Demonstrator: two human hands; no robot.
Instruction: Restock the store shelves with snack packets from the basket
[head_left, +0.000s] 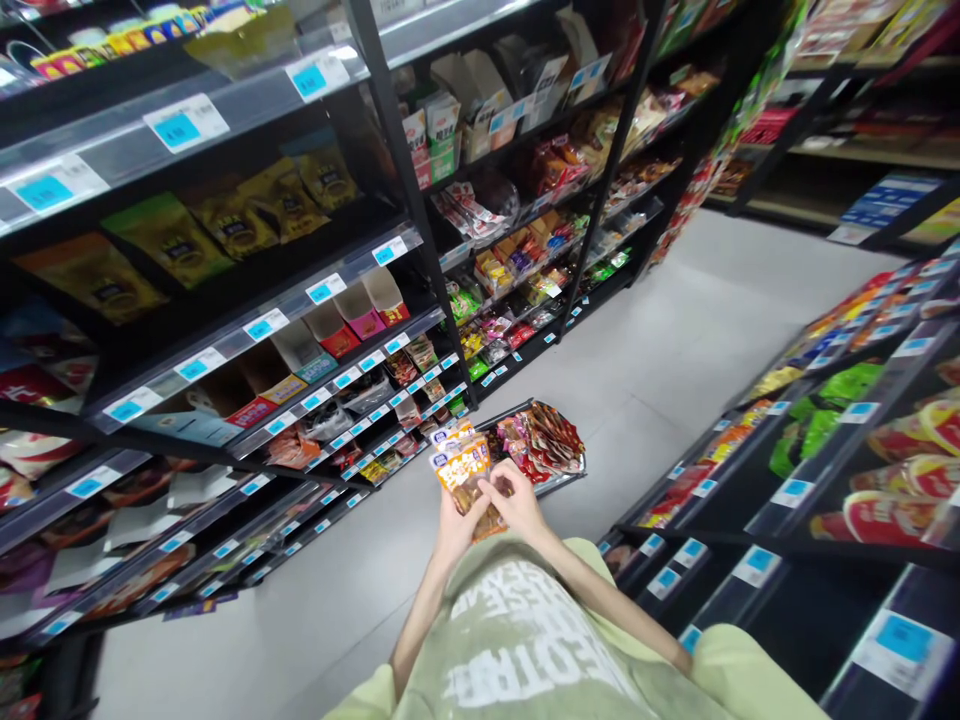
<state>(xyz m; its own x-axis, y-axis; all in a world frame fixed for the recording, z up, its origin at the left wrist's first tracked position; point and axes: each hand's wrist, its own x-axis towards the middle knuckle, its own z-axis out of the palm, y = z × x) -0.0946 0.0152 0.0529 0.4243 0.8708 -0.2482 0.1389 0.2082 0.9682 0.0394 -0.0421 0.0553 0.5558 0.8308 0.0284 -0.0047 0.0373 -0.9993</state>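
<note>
Both my hands hold orange-and-white snack packets (pixel 463 470) in front of my body, their printed tops facing up. My left hand (pixel 457 518) grips the lower left side, thumb on the front. On the right side, my right hand (pixel 517 500) closes on the same packets, its fingers bent near the left thumb. Just beyond the hands, a dark tray (pixel 574 470) on the floor carries many red snack packets (pixel 536 440). How many packets I hold is unclear, as they overlap.
Black shelving (pixel 450 250) with bagged snacks, open display boxes (pixel 337 330) and blue-white price tags runs along the left. Another shelf unit (pixel 750 520) with packaged goods stands close on the right. Between them lies a grey floor aisle (pixel 675 330).
</note>
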